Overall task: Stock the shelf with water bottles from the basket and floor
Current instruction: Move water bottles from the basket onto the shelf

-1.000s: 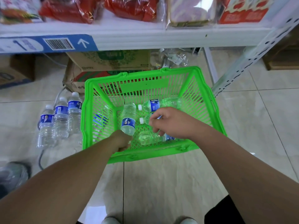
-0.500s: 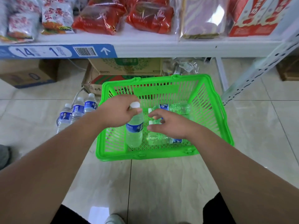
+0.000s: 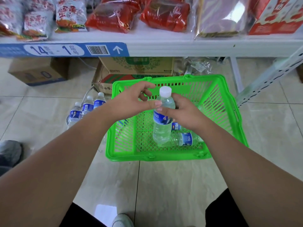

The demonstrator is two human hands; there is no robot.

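A clear water bottle (image 3: 161, 128) with a white cap and blue label hangs upright over the green basket (image 3: 157, 157). My right hand (image 3: 183, 112) grips it around the shoulder. My left hand (image 3: 131, 102) is just left of the bottle, fingers loosely spread off it and only the thumb touching its neck. Two more bottles (image 3: 185, 139) lie on the basket floor, partly hidden by my right hand and the held bottle. Three bottles (image 3: 86, 107) stand on the tiles left of the basket. The white shelf (image 3: 180, 46) runs across the top.
Red snack packs (image 3: 114, 15) and a red box (image 3: 275, 17) fill the shelf. Cardboard boxes (image 3: 136, 66) and crumpled plastic wrap (image 3: 195, 66) sit under it behind the basket. A slanted perforated shelf post (image 3: 268, 77) stands at right. A grey shoe (image 3: 9, 153) is at the left edge.
The bottle, which my left hand held by the cap, has risen and passed to my right hand. My left fingers have come off it. The view tilted up toward the shelf.
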